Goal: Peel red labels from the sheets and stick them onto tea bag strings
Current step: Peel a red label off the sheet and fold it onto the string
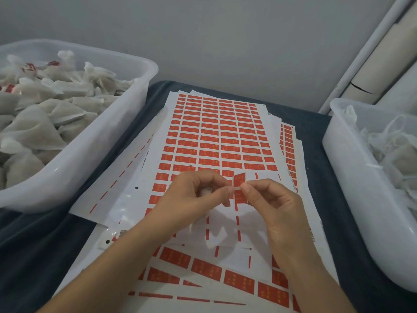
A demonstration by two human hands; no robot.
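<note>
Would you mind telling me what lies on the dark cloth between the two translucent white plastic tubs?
In the head view, overlapping white sheets of red labels fill the stretch between the left tub and right tub.

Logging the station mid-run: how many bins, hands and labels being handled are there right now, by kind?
White plastic bins: 2, the left bin and the right bin, each holding tea bags.
Hands: 2, the left hand and the right hand.
Red label in the grip of both hands: 1.
Total: 5.
</note>
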